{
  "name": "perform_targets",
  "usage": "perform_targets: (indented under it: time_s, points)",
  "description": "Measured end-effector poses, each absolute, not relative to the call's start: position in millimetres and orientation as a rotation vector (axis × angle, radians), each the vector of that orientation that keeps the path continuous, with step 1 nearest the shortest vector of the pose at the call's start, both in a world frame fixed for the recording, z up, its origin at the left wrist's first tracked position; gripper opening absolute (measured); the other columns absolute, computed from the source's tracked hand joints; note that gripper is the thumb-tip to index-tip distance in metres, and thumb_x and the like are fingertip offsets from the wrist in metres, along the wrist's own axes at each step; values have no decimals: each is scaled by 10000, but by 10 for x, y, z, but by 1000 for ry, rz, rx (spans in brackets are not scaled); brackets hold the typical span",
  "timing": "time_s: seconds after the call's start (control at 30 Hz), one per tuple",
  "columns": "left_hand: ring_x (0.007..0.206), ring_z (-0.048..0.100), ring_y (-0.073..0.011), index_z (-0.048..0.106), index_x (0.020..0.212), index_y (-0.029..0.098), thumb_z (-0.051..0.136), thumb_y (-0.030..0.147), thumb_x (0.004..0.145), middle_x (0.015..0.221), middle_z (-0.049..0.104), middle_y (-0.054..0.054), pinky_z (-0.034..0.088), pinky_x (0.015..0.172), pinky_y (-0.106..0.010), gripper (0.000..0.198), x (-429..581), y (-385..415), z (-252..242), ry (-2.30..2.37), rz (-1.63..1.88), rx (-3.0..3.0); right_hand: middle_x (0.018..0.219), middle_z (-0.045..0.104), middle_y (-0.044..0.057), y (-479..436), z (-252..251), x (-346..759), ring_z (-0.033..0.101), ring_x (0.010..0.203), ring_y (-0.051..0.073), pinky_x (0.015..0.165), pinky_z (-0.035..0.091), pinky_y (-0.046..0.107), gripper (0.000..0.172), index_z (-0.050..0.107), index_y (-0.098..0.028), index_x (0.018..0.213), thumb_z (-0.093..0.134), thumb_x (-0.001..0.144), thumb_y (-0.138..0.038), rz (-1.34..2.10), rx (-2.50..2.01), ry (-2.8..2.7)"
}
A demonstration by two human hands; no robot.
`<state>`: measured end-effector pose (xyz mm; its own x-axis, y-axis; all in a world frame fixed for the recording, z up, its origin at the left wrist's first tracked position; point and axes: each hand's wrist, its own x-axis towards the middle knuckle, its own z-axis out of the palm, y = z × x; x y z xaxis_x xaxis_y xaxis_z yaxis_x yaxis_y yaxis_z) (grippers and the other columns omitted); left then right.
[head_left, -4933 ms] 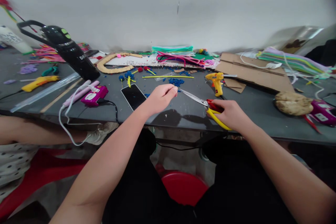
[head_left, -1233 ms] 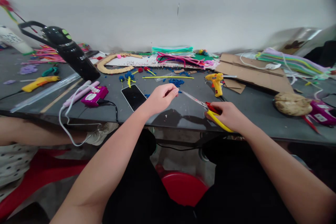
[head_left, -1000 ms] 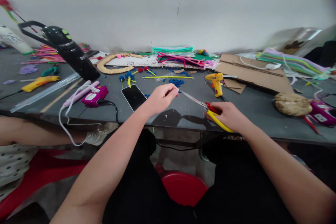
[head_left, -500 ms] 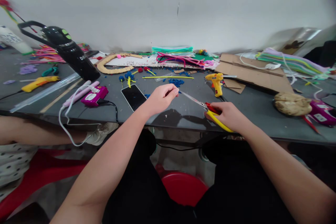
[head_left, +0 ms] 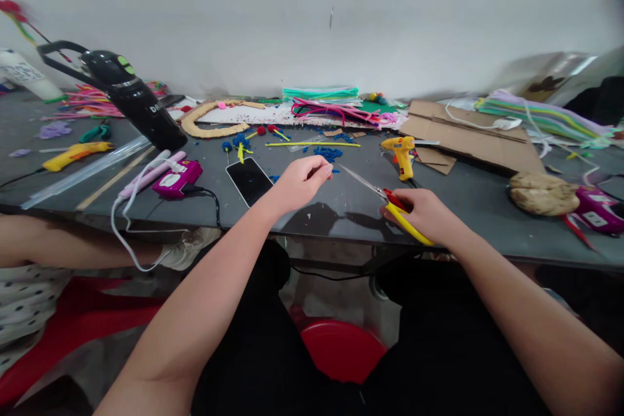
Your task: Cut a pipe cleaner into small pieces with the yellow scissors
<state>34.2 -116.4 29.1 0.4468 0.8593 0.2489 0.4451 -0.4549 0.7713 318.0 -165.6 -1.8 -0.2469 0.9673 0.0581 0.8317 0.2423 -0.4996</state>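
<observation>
My right hand grips scissors with yellow and red handles. Their blades point up and left toward my left hand and look almost closed. With thumb and fingers pinched together, my left hand hovers above the table edge. Whatever it pinches is too small to make out; a speck of blue shows by the fingertips. Just beyond lie blue fuzzy clippings and a yellow pipe cleaner. Partly behind my left wrist is a phone.
A yellow glue gun stands beyond my right hand, near cardboard. To the left are a black bottle, a purple power block with cables and another glue gun. Pipe cleaners lie along the wall. Another person's leg is at left.
The scissor blades have drawn slightly closer together, and their tips sit a little farther from my left fingertips. My left hand has barely moved.
</observation>
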Motion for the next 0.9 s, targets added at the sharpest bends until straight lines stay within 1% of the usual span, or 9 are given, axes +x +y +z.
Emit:
perform_targets:
  time_s: [0.23, 0.4, 0.6, 0.9]
  points:
    - [572, 448, -108, 583, 813, 169, 440, 402, 968, 671, 526, -1, 342, 552, -252, 313, 344, -1170, 299, 1092, 857, 2097, 565, 428, -24, -1663, 4, 3163, 345, 558, 120, 519, 280, 262, 334, 494, -199, 624, 604, 806, -457, 519, -1635, -2209]
    - [577, 451, -109, 583, 813, 169, 443, 395, 966, 673, 530, -1, 347, 559, -253, 307, 343, -1161, 299, 1093, 857, 2105, 575, 464, -22, -1661, 9, 3159, 369, 562, 123, 533, 294, 268, 333, 509, -199, 640, 596, 816, -468, 522, -1644, -2218]
    - [580, 448, -110, 582, 811, 169, 437, 395, 969, 675, 531, -1, 345, 562, -253, 312, 346, -1163, 303, 1091, 848, 2116, 573, 473, -19, -1660, 7, 3166, 371, 561, 124, 536, 299, 268, 337, 511, -199, 635, 598, 813, -472, 513, -1645, -2229]
    - [576, 443, -109, 583, 804, 169, 444, 393, 964, 656, 517, 5, 351, 566, -251, 309, 354, -1172, 301, 1084, 859, 2119, 544, 433, -23, -1661, -9, 3174, 340, 550, 119, 522, 289, 265, 371, 527, -194, 605, 602, 805, -498, 502, -1648, -2207]
